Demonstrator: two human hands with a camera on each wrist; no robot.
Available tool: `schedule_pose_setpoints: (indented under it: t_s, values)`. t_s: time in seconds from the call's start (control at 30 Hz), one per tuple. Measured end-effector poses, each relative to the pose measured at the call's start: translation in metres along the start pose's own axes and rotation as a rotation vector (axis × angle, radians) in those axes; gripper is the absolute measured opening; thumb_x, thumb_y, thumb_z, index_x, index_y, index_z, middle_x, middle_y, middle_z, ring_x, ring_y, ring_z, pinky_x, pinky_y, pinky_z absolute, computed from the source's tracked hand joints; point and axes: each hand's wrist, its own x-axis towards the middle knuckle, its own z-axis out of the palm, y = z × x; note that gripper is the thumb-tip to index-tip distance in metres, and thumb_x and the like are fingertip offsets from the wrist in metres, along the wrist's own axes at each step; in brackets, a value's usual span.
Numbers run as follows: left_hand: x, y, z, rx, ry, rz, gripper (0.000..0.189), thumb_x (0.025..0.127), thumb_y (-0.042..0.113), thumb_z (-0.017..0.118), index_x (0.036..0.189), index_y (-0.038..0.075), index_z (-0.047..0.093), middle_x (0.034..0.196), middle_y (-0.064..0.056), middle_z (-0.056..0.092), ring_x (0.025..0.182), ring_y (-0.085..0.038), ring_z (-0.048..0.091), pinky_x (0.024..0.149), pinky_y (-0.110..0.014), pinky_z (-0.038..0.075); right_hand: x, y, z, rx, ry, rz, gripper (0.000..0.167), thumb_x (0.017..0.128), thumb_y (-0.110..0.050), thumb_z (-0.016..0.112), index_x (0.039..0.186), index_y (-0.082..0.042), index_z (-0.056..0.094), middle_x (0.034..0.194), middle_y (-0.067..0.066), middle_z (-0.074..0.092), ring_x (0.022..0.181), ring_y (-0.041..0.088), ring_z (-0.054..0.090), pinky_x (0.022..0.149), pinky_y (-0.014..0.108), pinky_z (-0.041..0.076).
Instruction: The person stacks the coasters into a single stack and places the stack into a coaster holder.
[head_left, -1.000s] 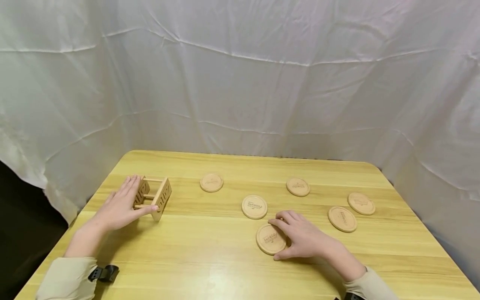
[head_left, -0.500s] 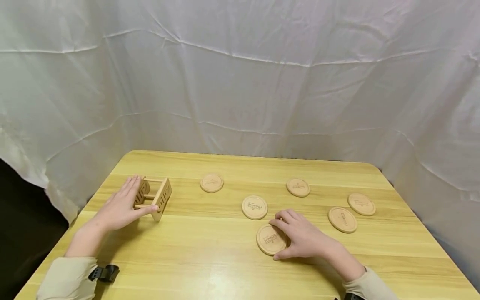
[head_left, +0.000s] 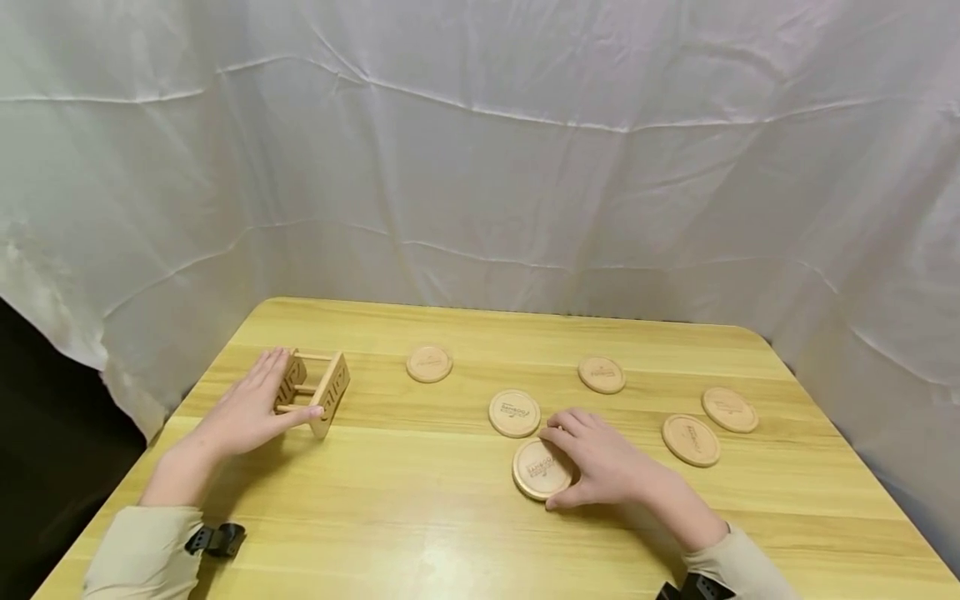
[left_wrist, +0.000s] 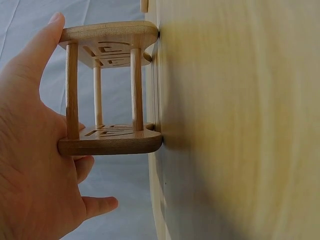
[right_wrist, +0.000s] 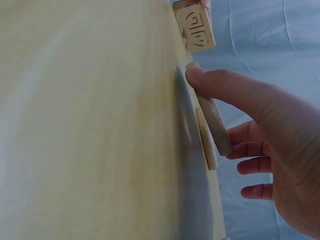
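My left hand (head_left: 243, 412) holds a small wooden coaster holder (head_left: 330, 396) at the table's left, its thumb on the right side panel and its fingers along the left one. In the left wrist view the holder (left_wrist: 110, 146) shows two carved panels joined by dowels, with nothing in it. Near the table's middle my right hand (head_left: 603, 462) pinches a round wooden coaster (head_left: 537, 473) with printed lettering, thumb and fingertips at its rim. In the right wrist view that coaster (right_wrist: 212, 120) is tilted and a little above the tabletop. Its right edge is hidden under the hand in the head view.
Just behind the held coaster lies another coaster (head_left: 514, 413). One coaster (head_left: 430, 364) is at back left, one (head_left: 602, 375) at the back. Two more, a nearer coaster (head_left: 691, 441) and a farther coaster (head_left: 730, 410), lie at right. A white curtain (head_left: 480, 167) hangs behind the table.
The right hand has raised the coaster slightly, and its rim now shows thicker along the lower left. The left hand stays on the holder. The head view has shifted slightly.
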Motion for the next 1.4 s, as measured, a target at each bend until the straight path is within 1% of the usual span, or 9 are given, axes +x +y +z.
schedule_pose_setpoints:
  t_s: [0.13,0.27,0.4,0.57,0.73,0.87,1.1,1.4]
  values:
    - [0.001,0.000,0.000,0.000,-0.002,-0.002,0.110,0.089,0.067,0.053,0.155,0.002,-0.005,0.161,-0.026,-0.003,0.150,-0.046,0.000,0.112,-0.075,0.012,0.006,0.002,-0.004,0.005,0.023,-0.005,0.091,0.065,-0.072,0.073,0.130,-0.010,0.058,0.126,0.004,0.054,0.117,0.019,0.048,0.102,0.044,0.047]
    - [0.001,-0.001,0.001,-0.006,0.000,-0.006,0.110,0.088,0.067,0.053,0.155,0.002,-0.005,0.161,-0.026,-0.004,0.150,-0.046,0.000,0.112,-0.075,0.011,0.014,0.005,-0.007,-0.012,0.063,-0.020,0.089,0.066,-0.070,0.074,0.128,-0.009,0.058,0.124,0.005,0.055,0.115,0.020,0.049,0.100,0.044,0.048]
    - [0.001,-0.002,0.001,-0.010,-0.001,-0.008,0.110,0.088,0.067,0.053,0.155,0.002,-0.005,0.161,-0.026,-0.004,0.149,-0.046,0.000,0.113,-0.074,0.011,0.023,0.008,-0.010,-0.023,0.091,-0.012,0.087,0.065,-0.068,0.076,0.128,-0.009,0.059,0.122,0.005,0.056,0.113,0.021,0.051,0.099,0.043,0.048]
    - [0.000,-0.003,-0.001,-0.015,-0.003,-0.007,0.110,0.088,0.066,0.053,0.155,0.001,-0.005,0.161,-0.026,-0.005,0.149,-0.046,-0.001,0.114,-0.072,0.009,0.035,0.013,-0.010,-0.040,0.110,-0.015,0.087,0.067,-0.070,0.073,0.128,-0.010,0.059,0.121,0.005,0.057,0.112,0.022,0.051,0.097,0.043,0.047]
    - [0.000,-0.004,-0.001,-0.019,-0.005,-0.011,0.111,0.088,0.066,0.054,0.155,0.000,-0.005,0.161,-0.027,-0.005,0.149,-0.046,-0.001,0.115,-0.071,0.009,0.047,0.014,-0.009,-0.027,0.118,-0.013,0.086,0.069,-0.071,0.071,0.128,-0.010,0.059,0.121,0.005,0.056,0.111,0.024,0.051,0.097,0.044,0.046]
    - [-0.001,-0.004,-0.001,-0.019,-0.004,-0.013,0.111,0.088,0.066,0.055,0.155,0.000,-0.004,0.161,-0.027,-0.004,0.149,-0.046,-0.001,0.115,-0.071,0.009,0.054,0.015,-0.010,-0.011,0.111,0.013,0.086,0.068,-0.070,0.073,0.128,-0.010,0.059,0.121,0.005,0.056,0.112,0.024,0.051,0.096,0.046,0.046]
    - [-0.002,-0.005,-0.001,-0.019,-0.003,-0.016,0.111,0.088,0.066,0.055,0.155,0.000,-0.004,0.161,-0.027,-0.004,0.149,-0.046,0.000,0.115,-0.072,0.009,0.064,0.019,-0.005,-0.008,0.060,0.058,0.089,0.069,-0.072,0.070,0.131,-0.010,0.057,0.124,0.005,0.054,0.114,0.023,0.050,0.094,0.045,0.047]
    - [0.001,-0.003,0.000,-0.028,-0.004,-0.010,0.111,0.088,0.066,0.054,0.155,0.000,-0.003,0.161,-0.027,-0.003,0.149,-0.046,0.001,0.117,-0.069,0.009,0.070,0.025,-0.002,0.006,0.042,0.095,0.088,0.068,-0.069,0.074,0.130,-0.009,0.058,0.124,0.005,0.054,0.113,0.023,0.050,0.092,0.046,0.049]
